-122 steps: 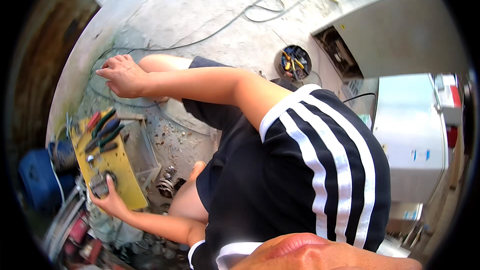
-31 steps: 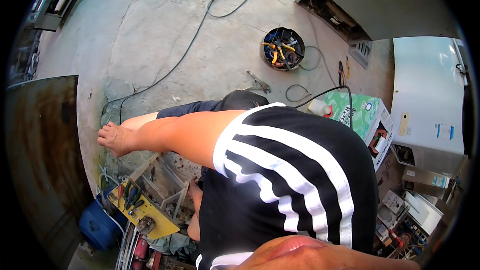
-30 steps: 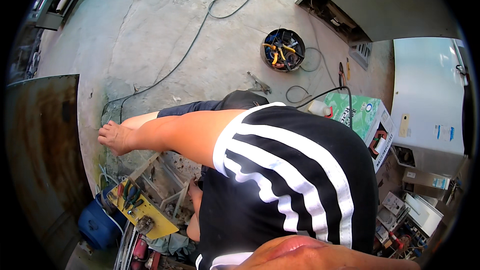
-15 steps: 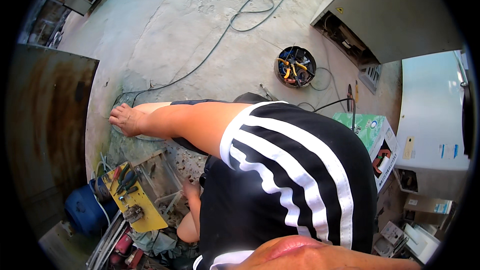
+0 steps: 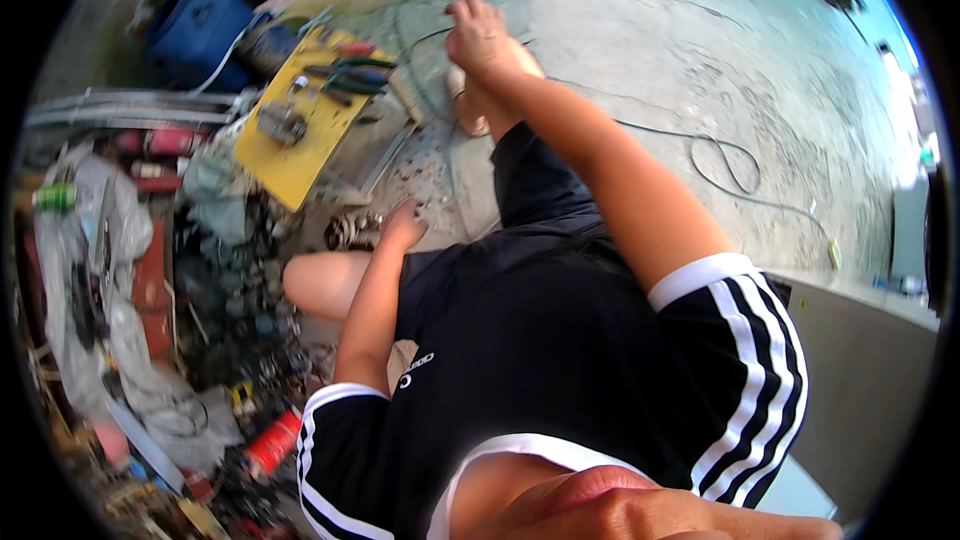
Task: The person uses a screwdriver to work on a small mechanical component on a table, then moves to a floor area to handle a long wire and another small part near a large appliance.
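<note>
The person sits low over a concrete floor [image 5: 700,70], both bare arms stretched out ahead. The right hand [image 5: 480,35] reaches far forward and rests on a loop of thin grey cable [image 5: 425,40] lying on the floor; its fingers [image 5: 462,12] are spread flat and released, gripping nothing that can be made out. Just beyond the wrist a foot in a pale sandal [image 5: 465,105] shows beside the knee.

The left hand [image 5: 403,228] hangs lower, near the bent left knee [image 5: 315,285]. Its fingers curl loosely downward, touching or nearly touching a small dark coiled metal part [image 5: 350,230] on the floor; whether they actually grasp it cannot be told, since the picture is blurred.

Just left of the right hand lies a yellow board [image 5: 295,150] carrying pliers with red and green handles [image 5: 350,65] and a small grey part [image 5: 280,123]. Beyond the board stands a blue container [image 5: 195,25]. Further left is a heap of scrap, clear plastic sheeting [image 5: 110,230] and a red cylinder [image 5: 272,443]. A second thin cable [image 5: 725,165] loops across the floor to the right, well apart from both hands.
</note>
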Demonstrator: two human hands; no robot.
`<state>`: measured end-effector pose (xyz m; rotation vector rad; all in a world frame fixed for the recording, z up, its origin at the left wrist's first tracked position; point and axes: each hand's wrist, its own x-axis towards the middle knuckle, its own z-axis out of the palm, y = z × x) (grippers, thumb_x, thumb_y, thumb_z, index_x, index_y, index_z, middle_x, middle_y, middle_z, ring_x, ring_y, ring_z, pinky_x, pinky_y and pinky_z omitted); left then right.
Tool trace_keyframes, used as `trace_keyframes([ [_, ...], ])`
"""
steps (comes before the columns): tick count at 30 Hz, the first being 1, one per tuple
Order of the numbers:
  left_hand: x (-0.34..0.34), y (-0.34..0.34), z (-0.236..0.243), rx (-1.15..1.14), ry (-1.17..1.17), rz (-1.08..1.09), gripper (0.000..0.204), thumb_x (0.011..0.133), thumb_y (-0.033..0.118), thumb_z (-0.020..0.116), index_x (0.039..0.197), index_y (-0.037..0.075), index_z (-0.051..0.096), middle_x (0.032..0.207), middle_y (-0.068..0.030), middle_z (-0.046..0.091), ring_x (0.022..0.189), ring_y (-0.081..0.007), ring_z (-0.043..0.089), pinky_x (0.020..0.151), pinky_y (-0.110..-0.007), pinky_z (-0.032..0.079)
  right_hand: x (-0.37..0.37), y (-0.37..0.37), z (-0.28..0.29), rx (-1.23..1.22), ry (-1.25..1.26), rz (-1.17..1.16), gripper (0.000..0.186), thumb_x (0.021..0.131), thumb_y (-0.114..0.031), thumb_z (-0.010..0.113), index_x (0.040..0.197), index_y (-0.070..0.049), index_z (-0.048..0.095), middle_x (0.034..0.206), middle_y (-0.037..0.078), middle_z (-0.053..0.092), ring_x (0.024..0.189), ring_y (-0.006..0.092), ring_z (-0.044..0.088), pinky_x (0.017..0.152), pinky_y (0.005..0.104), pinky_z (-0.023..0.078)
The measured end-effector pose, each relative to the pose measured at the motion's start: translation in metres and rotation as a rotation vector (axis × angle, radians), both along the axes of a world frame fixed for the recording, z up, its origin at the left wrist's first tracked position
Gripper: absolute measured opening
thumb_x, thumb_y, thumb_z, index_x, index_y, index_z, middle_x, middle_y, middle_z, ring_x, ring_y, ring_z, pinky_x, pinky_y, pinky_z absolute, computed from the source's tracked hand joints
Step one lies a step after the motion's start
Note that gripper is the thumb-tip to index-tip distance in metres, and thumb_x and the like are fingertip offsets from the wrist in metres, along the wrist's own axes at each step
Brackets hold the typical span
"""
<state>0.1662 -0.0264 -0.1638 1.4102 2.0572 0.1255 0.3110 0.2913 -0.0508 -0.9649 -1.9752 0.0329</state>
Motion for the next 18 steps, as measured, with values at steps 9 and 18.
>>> trace_keyframes([
  [9,0.002,-0.031,0.027,0.015,-0.094,0.229,0.05,0.073,0.017,0.064,0.122,0.011,0.061,0.102,-0.0149,0.067,0.098,-0.0324,0.063,0.084,-0.04,0.049,-0.047,-0.02,0.009,0.008,-0.038,0.172,0.029,0.078,-0.029,0.066,0.102,-0.013,0.062,0.111,0.009,0.059,0.107,0.0306,0.055,0.091,0.0461,0.04],
  [18,-0.008,-0.045,0.025,0.559,0.198,0.343,0.053,0.071,0.006,0.062,0.124,0.014,0.058,0.115,-0.0099,0.057,0.109,-0.0287,0.056,0.096,-0.051,0.039,-0.089,0.093,-0.043,-0.4,0.032,0.145,0.038,0.089,-0.035,0.063,0.107,-0.002,0.068,0.099,0.018,0.07,0.086,0.0318,0.067,0.075,0.0443,0.053],
])
